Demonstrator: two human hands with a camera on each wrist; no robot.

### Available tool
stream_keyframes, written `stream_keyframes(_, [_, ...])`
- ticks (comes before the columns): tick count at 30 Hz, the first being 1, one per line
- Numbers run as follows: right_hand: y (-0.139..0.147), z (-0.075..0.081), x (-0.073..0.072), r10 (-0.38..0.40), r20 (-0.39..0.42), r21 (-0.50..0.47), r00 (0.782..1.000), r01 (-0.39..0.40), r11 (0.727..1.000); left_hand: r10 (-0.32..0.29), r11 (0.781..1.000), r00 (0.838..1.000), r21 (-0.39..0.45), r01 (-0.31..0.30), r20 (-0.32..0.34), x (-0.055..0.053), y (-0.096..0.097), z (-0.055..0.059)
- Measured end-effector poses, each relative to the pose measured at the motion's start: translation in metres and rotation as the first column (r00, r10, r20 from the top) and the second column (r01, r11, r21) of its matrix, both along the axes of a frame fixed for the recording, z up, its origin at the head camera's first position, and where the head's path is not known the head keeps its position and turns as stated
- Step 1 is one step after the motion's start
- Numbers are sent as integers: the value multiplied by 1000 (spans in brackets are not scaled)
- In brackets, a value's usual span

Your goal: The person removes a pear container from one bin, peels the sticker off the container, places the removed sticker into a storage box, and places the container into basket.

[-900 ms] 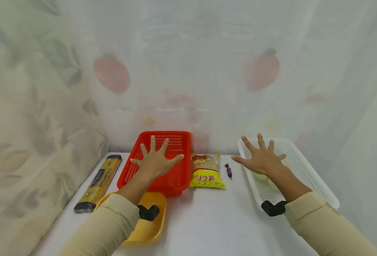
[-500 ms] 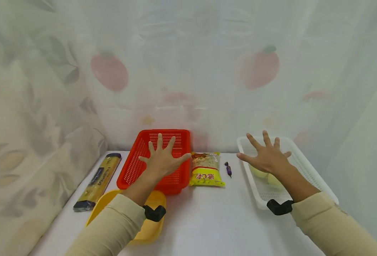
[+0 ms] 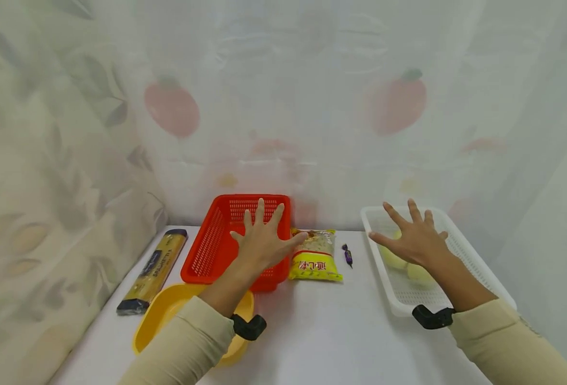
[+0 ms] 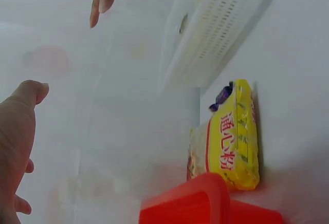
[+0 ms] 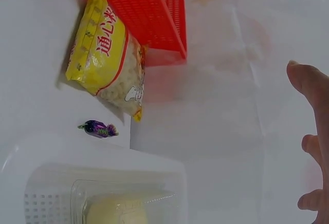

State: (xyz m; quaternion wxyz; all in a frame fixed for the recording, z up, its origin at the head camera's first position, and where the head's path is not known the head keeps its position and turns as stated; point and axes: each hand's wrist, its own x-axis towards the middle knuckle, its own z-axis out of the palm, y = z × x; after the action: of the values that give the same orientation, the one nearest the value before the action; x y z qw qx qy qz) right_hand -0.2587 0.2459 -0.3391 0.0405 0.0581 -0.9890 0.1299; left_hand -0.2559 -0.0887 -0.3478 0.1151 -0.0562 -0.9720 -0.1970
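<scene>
My left hand (image 3: pixel 264 243) is held in the air with fingers spread, overlapping the red basket (image 3: pixel 206 256) in the head view. My right hand (image 3: pixel 415 240), fingers also splayed, hovers over the white basket (image 3: pixel 481 272). Neither hand holds anything. Between the two baskets lies a yellow bag of macaroni (image 3: pixel 314 256), beside a small purple wrapped candy (image 3: pixel 347 256). Pale yellow round items (image 3: pixel 420 274) sit in the white basket; in the right wrist view one shows inside a clear plastic container (image 5: pixel 115 208).
A pack of spaghetti (image 3: pixel 153 270) lies along the table's left side. In front of the red basket stands a yellow bin (image 3: pixel 144 329), partly hidden by my left sleeve. Patterned curtains (image 3: pixel 283 107) hang behind and to the left of the white table (image 3: pixel 322 326).
Both hands have drifted to the right, still spread. More of the pale items in the white basket shows. The head view has shifted slightly; the things on the table stay put.
</scene>
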Motion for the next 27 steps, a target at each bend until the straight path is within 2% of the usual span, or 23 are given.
stream_keyframes(6, [7, 0, 3, 4, -42, -12, 999, -4, 1000, -29, 1000, 999, -6, 29, -43, 6, 15, 2])
stream_keyframes(12, [13, -1, 4, 16, -61, -17, 998, -17, 1000, -41, 999, 996, -14, 40, -73, 11, 25, -4])
stream_keyframes(19, [22, -1, 4, 19, -90, -17, 996, -21, 1000, -60, 998, 995, 11, 61, -84, 15, 33, -9])
stream_keyframes(27, [36, -6, 0, 4, -115, -32, 993, -8, 999, -83, 997, 994, -11, 82, -78, 18, 47, -13])
